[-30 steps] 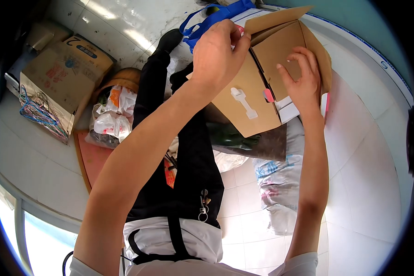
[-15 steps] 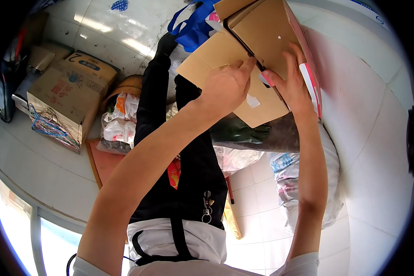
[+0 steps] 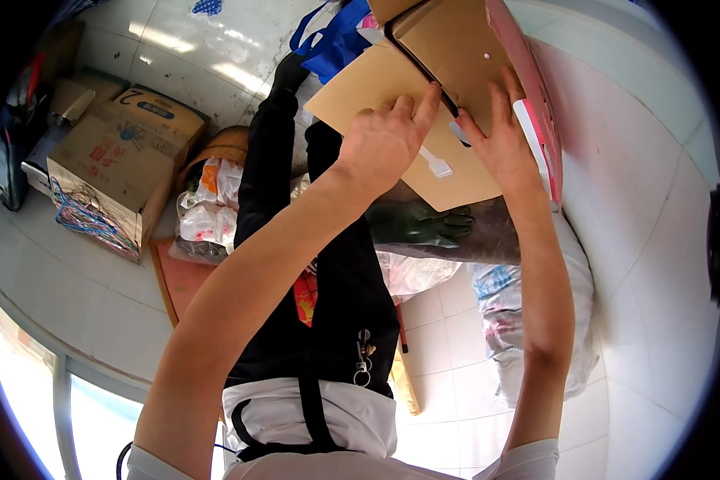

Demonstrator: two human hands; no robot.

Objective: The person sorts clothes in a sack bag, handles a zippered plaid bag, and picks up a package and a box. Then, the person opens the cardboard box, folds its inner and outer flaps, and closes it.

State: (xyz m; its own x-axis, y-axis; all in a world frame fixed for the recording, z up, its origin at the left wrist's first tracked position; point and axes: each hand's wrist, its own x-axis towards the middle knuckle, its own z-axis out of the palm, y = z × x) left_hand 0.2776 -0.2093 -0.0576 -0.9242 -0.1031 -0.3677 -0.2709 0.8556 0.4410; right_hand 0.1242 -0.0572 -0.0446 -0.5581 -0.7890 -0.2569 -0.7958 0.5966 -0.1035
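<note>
A brown cardboard box [image 3: 474,52] stands at the top with its flaps spread outward. A dark strip [image 3: 412,58] runs along the gap between its panels. My left hand [image 3: 384,140] rests over the near flap [image 3: 472,182]. Its index finger is stretched out near the strip, and the other fingers are curled. My right hand [image 3: 500,144] lies on the box's right side, fingers apart, its thumb by the strip's lower end. A small grey piece [image 3: 458,132] shows beside that thumb. Between the hands, a white spatula-shaped piece [image 3: 439,166] lies on the flap.
A dark green rubber glove [image 3: 428,224] lies below the flap. A blue bag [image 3: 336,48] sits behind the box, and a stuffed white sack [image 3: 508,320] against the right wall. Cartons [image 3: 108,164] with wires [image 3: 92,218] and plastic bags [image 3: 208,224] stand left of my legs.
My left hand has drawn back slightly to the left, showing more of the white piece. My right hand's fingers have shifted up and left. The flap's near corner sits slightly higher.
</note>
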